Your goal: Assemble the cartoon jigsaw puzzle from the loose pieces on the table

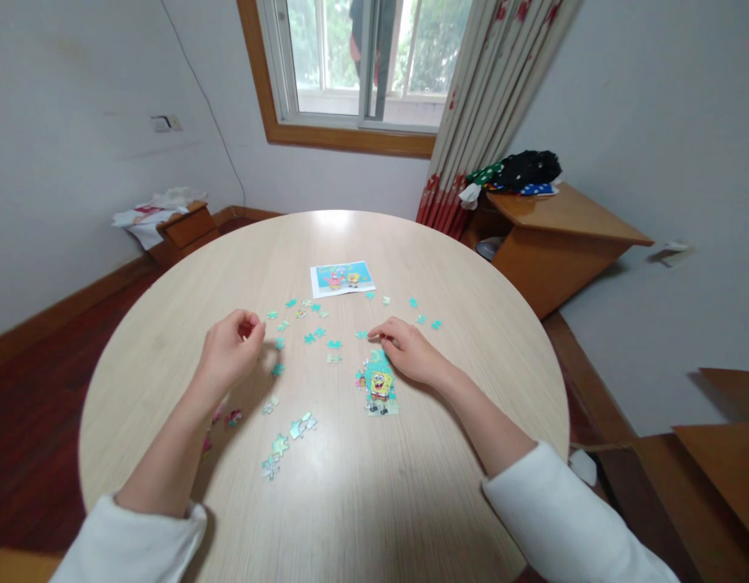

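My left hand [231, 350] hovers over the left part of the round table, its fingers curled and pinched; whatever is in them is too small to make out. With fingers stretched out, my right hand [410, 350] reaches a loose turquoise puzzle piece [361, 334], its fingertips at the piece's edge. Just below that hand lies a joined section of jigsaw puzzle [381, 387] showing a yellow cartoon sponge. Several loose turquoise pieces [309, 338] are scattered between the hands. Nearer to me are pale green pieces [280, 444], and pink ones [234, 418] lie beside my left forearm.
A printed reference picture [343, 278] lies beyond the pieces on the light wooden table [435, 494]. More loose pieces [421, 319] are at the right. Behind the table are a window, a curtain [471, 105] and a wooden cabinet [562, 235] with cloths on top.
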{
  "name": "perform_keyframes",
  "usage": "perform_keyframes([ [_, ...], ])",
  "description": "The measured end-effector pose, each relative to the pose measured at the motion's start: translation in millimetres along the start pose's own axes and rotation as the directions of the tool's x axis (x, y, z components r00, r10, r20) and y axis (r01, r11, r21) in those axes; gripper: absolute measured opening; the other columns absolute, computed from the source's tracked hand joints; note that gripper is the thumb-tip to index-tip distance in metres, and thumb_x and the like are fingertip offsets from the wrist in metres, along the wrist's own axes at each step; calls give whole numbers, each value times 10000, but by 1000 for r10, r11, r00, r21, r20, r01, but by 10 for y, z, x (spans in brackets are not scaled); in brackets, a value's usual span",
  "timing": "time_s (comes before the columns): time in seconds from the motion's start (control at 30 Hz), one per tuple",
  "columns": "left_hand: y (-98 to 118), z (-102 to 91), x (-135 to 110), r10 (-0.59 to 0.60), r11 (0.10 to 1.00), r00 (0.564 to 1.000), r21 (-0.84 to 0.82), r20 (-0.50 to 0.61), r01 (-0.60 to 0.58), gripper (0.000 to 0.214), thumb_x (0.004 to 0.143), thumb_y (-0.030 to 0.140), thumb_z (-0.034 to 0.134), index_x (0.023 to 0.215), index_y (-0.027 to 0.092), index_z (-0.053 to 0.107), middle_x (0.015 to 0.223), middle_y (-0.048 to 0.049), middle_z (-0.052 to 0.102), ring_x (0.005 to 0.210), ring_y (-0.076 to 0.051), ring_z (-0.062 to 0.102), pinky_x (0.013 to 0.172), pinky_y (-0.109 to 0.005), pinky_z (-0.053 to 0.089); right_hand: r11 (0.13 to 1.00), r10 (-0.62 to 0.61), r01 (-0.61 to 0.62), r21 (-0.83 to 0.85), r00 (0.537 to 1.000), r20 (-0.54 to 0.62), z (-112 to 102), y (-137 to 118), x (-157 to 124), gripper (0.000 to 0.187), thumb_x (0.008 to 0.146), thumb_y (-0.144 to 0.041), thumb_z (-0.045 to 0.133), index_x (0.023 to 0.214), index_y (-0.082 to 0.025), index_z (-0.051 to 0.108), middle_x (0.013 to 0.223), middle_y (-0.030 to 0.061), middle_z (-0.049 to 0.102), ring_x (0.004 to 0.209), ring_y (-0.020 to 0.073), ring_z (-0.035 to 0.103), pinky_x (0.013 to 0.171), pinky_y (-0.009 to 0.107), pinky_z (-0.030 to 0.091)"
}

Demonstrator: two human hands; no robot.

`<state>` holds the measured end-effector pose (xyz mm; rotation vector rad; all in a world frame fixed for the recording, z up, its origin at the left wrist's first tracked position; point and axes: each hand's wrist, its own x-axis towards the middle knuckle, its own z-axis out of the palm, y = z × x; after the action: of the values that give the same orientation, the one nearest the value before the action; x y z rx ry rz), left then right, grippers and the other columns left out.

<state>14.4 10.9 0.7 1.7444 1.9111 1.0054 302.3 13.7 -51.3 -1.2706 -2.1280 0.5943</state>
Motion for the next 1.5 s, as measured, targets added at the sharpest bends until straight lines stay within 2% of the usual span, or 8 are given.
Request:
perform_keyframes([
  [0.2,-265,-203,158,-132,987,989,-106,-73,124,113,671,300,524,624,198,512,622,5,571,574,-134,506,524,-238,356,1000,3,-3,26,1000,10,-11,-44,-4,315,841,-25,425,988,-173,662,926,60,615,893,158,570,850,329,438],
  [0.57,-269,-368,85,-100,988,937,-79,335,134,165,626,326,567,642,206,456,530,8,570,480,-113,490,478,-217,348,1000,15,-15,14,1000,20,6,-77,-13,271,853,-40,457,979,-166,661,940,59,628,881,147,587,824,304,446],
  [0.67,-228,-343,49,-49,997,867,-29,495,72,174,649,340,568,651,199,466,527,26,532,474,-99,453,467,-208,308,1000,15,-15,6,1000,26,13,-78,-12,258,850,-41,463,968,-158,661,939,63,636,879,144,592,812,293,448],
  [0.8,-157,-302,-28,39,999,689,-7,724,-50,188,660,333,579,619,185,470,556,40,475,510,-84,406,495,-210,282,1000,2,-2,2,1000,20,20,-73,-11,257,848,-49,461,960,-160,664,929,62,641,869,143,594,810,293,453],
  [0.93,-150,-269,-62,35,993,550,31,834,-111,161,653,316,602,680,181,520,572,51,434,537,-92,393,519,-217,283,1000,-18,18,6,1000,11,20,-68,-13,264,844,-52,459,951,-170,669,912,56,641,864,143,595,814,298,455],
  [1.13,-196,-224,-62,51,974,462,59,885,-221,279,637,339,635,863,178,605,660,37,462,627,-126,447,575,-229,323,1000,-5,5,14,1000,21,16,-77,-16,253,850,-48,461,948,-164,664,923,59,640,867,140,592,801,288,450],
  [1.27,-128,-195,-106,31,962,448,96,894,-257,227,640,303,612,828,188,557,671,38,473,632,-130,444,577,-236,315,1000,-4,4,14,1000,20,20,-74,-18,249,853,-52,462,950,-165,661,921,58,636,862,139,589,796,287,449],
  [1.5,24,-156,-193,103,950,500,63,860,-305,191,673,312,595,806,187,540,689,34,462,636,-127,429,590,-239,312,1000,-13,13,10,1000,20,22,-68,-11,256,849,-59,458,945,-173,666,924,58,643,869,142,597,800,297,459],
])
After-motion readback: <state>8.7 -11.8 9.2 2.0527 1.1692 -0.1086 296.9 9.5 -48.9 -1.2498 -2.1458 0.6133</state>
